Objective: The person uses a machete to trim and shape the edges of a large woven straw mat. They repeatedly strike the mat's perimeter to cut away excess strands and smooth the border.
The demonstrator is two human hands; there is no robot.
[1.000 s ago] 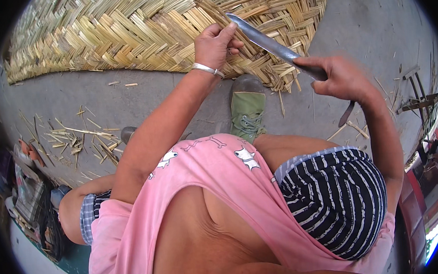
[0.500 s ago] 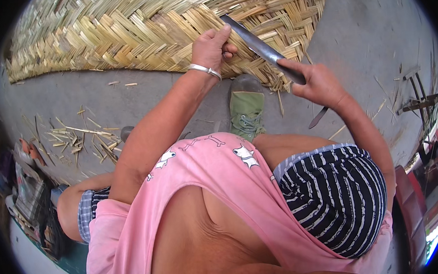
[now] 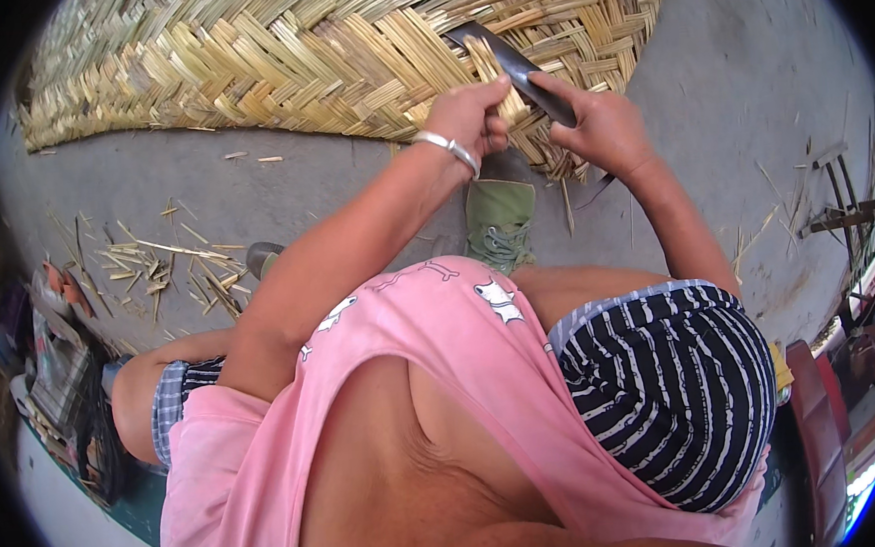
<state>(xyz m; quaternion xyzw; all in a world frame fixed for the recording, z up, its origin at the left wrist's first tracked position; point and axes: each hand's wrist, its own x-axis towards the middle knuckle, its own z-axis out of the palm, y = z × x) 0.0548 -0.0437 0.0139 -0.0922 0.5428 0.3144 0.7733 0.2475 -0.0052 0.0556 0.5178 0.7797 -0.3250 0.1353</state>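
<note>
A large woven mat (image 3: 245,70) of flat straw-coloured strips lies across the far side, its right end close to my hands. My right hand (image 3: 604,131) is closed around a long, dark, trough-shaped metal blade (image 3: 515,63), with the index finger stretched along it. The blade's far tip lies at the mat's weave. My left hand (image 3: 468,116) pinches the near ends of a few flat strips (image 3: 485,58) beside the blade, thumb on top. A thin dark curved end (image 3: 596,192) shows below my right hand; I cannot tell what it belongs to.
Cut strip scraps (image 3: 151,261) litter the grey floor (image 3: 322,180) at left. My green shoe (image 3: 499,215) stands just below the mat's edge. A dark frame (image 3: 842,211) lies at far right, and mixed clutter (image 3: 58,367) sits at far left.
My right hand has moved left and up with the blade, nearer my left hand. The left hand has shifted right and slightly down; the pinched strips now stand out over the blade.
</note>
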